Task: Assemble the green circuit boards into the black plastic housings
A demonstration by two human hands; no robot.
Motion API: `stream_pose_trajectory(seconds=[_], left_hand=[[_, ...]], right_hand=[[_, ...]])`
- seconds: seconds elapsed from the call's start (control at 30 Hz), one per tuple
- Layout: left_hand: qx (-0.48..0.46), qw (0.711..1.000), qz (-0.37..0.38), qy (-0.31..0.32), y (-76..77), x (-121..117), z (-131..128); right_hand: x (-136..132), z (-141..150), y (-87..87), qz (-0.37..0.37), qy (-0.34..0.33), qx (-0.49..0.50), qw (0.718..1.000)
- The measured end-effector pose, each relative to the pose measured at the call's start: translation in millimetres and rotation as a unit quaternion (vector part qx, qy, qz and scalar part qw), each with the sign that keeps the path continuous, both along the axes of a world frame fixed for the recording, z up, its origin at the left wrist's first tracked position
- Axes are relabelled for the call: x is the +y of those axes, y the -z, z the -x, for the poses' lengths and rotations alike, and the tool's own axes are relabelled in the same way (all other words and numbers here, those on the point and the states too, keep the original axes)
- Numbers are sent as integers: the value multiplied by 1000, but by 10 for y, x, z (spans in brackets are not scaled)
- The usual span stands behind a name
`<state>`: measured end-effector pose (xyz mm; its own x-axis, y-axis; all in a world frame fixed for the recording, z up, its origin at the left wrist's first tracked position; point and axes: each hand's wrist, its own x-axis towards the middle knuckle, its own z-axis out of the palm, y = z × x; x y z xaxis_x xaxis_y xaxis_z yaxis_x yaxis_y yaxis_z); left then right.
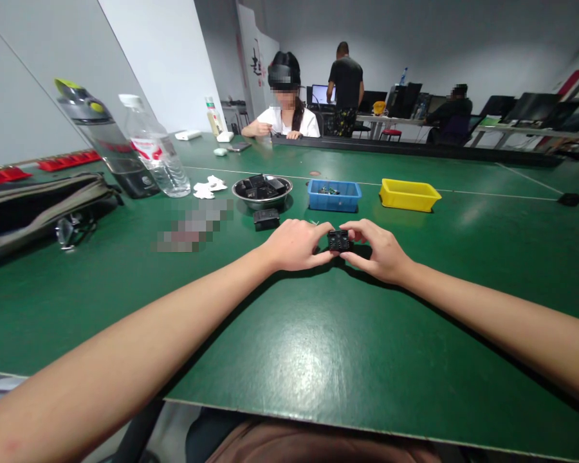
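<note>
Both of my hands meet over the green table (318,347) and pinch a small black plastic part (339,240) between them. My left hand (296,244) grips its left side with curled fingers. My right hand (379,247) grips its right side, thumb and fingers closed on it. Just beyond my left hand lies another black part (266,218) on the table. Behind that stands a metal bowl (262,190) holding several black parts.
A blue bin (334,195) and a yellow bin (408,195) stand beyond my hands. At left are a clear water bottle (154,151), a dark flask (101,138), white paper scraps (208,187) and a bag (33,209). A person sits across the table; others are farther back.
</note>
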<state>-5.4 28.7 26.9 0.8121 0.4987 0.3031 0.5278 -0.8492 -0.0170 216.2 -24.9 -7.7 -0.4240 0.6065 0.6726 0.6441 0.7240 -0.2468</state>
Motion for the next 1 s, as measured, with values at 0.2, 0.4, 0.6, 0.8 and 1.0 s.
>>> stream_pose_trajectory(seconds=[0.2,0.4,0.6,0.8,1.0], left_hand=[[-9,1000,17,17,22,6,-5],[-3,1000,23,20,21,17,-1],[8,1000,23,10,19,26,-6],[17,999,31,4,43,67,0],[27,999,44,-4,47,85,4]], right_hand=[[-25,9,-35,5,3,-3,1000],[-20,12,-30,4,7,0,1000],[-4,15,-21,21,13,-7,1000],[36,1,-4,86,41,-19,995],[62,-15,-10,105,98,22,989]])
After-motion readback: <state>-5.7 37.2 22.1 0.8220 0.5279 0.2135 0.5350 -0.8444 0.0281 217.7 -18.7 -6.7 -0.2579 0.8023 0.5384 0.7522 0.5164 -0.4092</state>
